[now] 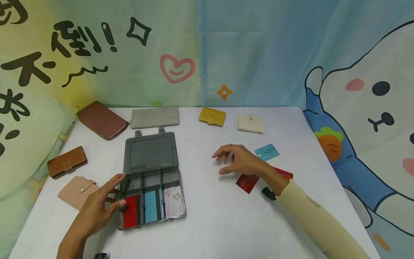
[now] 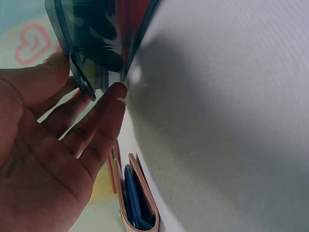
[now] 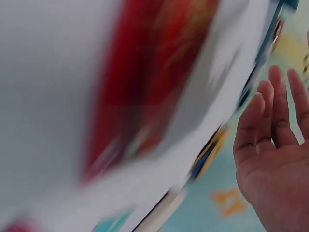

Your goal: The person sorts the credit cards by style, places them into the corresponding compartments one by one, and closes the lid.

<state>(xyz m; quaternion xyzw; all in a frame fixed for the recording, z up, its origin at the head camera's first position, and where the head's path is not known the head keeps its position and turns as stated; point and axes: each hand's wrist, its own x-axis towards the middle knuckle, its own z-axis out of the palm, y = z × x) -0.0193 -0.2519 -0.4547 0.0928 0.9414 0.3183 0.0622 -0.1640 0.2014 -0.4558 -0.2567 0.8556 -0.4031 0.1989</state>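
Note:
My left hand [image 1: 95,208] is at the left side of a grey compartment box [image 1: 134,166]. Its thumb lies at the rim and its other fingers reach along the side wall; the left wrist view shows these fingers [image 2: 96,130] against the box's edge. The lid is folded back. Red cards [image 1: 130,211], blue cards [image 1: 150,206] and a pale patterned card [image 1: 173,202] lie in the front compartments. My right hand [image 1: 240,159] hovers over the table, holding nothing, its fingers loosely bent. Beneath its wrist lie red cards [image 1: 247,182], and beyond it a teal card [image 1: 266,152].
Along the back are a brown zip wallet [image 1: 102,120], a grey wallet [image 1: 155,117], a yellow wallet [image 1: 212,117] and a cream wallet [image 1: 251,124]. At the left lie a tan wallet [image 1: 67,162] and a pink card holder [image 1: 76,191]. A printed curtain [image 1: 258,54] hangs behind.

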